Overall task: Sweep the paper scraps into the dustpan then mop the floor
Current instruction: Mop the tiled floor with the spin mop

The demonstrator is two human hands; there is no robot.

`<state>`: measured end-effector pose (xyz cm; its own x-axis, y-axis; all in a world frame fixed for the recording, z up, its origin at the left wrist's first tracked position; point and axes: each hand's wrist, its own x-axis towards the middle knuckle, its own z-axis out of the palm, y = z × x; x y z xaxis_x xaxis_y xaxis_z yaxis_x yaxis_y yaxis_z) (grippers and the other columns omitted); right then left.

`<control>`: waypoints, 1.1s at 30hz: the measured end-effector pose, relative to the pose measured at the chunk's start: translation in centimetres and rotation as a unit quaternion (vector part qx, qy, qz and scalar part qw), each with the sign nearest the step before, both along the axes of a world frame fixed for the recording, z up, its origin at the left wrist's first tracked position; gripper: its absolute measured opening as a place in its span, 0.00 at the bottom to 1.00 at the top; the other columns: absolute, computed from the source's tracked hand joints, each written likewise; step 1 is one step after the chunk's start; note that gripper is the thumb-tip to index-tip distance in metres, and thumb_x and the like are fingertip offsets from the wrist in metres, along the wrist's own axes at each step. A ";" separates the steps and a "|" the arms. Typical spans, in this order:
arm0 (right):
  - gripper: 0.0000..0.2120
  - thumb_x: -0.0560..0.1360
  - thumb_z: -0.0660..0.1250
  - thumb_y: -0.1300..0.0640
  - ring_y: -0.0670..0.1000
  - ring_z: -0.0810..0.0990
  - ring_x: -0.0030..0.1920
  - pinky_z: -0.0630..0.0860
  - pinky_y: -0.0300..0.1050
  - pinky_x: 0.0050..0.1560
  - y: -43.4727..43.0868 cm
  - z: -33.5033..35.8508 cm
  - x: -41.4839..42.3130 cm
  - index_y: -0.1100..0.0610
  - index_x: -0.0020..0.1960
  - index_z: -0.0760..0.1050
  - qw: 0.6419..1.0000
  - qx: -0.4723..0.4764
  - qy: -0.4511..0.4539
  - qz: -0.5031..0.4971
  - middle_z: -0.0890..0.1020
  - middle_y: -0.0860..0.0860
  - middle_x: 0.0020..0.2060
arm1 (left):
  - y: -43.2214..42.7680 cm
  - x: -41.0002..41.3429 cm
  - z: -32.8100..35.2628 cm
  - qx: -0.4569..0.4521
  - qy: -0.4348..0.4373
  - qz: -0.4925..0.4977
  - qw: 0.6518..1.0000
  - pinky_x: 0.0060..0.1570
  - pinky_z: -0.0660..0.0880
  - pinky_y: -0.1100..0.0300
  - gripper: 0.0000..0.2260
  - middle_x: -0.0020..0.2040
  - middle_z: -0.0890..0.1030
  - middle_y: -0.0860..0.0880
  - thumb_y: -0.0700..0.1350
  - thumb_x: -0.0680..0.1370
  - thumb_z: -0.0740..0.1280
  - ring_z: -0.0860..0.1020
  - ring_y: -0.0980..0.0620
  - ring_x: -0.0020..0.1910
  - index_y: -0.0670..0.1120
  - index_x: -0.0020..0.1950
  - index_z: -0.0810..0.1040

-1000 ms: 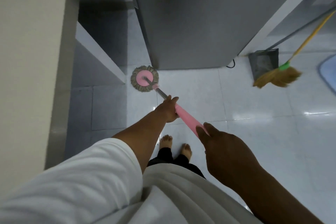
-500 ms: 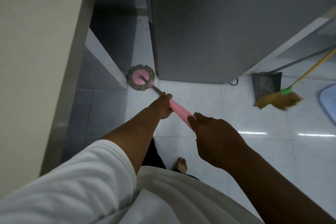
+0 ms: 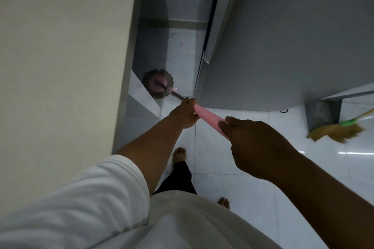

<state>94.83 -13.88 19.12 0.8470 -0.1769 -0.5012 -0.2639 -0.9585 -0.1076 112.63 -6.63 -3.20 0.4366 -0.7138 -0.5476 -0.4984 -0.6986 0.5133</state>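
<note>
Mop in the narrow gap between ledge and cabinet

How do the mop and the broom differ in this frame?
The mop is gripped by the left hand and right hand. Nobody holds the broom, whose bristles sit by the dustpan. The mop has a round head with a pink centre and grey fringe, while the broom has a straw-coloured fan with a green collar. The mop's handle is pink, the broom's yellowish. Both heads are down at the floor.
</note>
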 end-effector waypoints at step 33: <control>0.16 0.75 0.66 0.57 0.48 0.78 0.39 0.74 0.38 0.42 8.1 1.2 -2.8 0.55 0.63 0.72 0.994 0.019 -0.019 -0.104 0.79 0.51 0.47 | 4.9 -2.5 3.3 0.021 0.014 -0.043 0.999 0.60 0.74 0.52 0.20 0.64 0.75 0.43 0.46 0.78 0.68 0.76 0.43 0.62 0.42 0.68 0.70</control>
